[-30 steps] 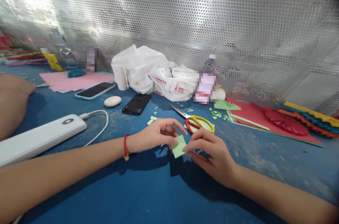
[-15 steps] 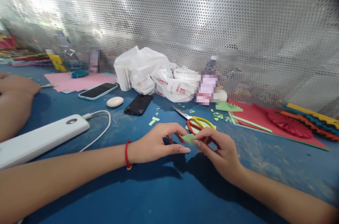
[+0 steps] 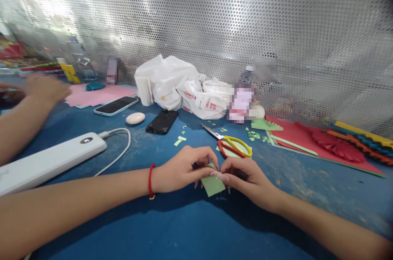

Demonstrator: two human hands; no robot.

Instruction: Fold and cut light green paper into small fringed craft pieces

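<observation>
Far left of the scissors (image 3: 233,146), another person's hand (image 3: 46,88) lies blurred over the blue table (image 3: 184,235). Whether it holds anything cannot be told.

Left of the scissors and nearer the camera lies a white power bank (image 3: 52,161) with a white cable (image 3: 121,149) plugged into its end.

Left of the scissors and farther back, in order:
- pink paper sheets (image 3: 92,95)
- a phone in a pale blue case (image 3: 116,105), face up
- a small white oval object (image 3: 135,118)
- a black phone (image 3: 162,121), face up

A white plastic bag (image 3: 175,86) stands behind and left of the scissors, against the perforated metal screen (image 3: 215,18). Small green scraps (image 3: 179,140) lie just left of the blades.

The left hand (image 3: 181,170), with a red cord (image 3: 150,180) at the wrist, is in front of the scissors and slightly left. Its fingers are curled and the fingertips are closed on the top edge of the green paper piece (image 3: 213,186).

The green paper piece is directly in front of the scissors, near them. It hangs tilted between both hands, just above the table.

The right hand (image 3: 248,180) is in front of the scissors. Its fingers are bent and pinched on the same top edge, touching the left fingertips.

The scissors lie flat, closed, with red and yellow handles toward the right.

Right of the scissors lies a red paper sheet (image 3: 291,134) carrying a red pleated fan (image 3: 333,147). Pleated multicoloured strips (image 3: 365,141) lie farther right.
</observation>
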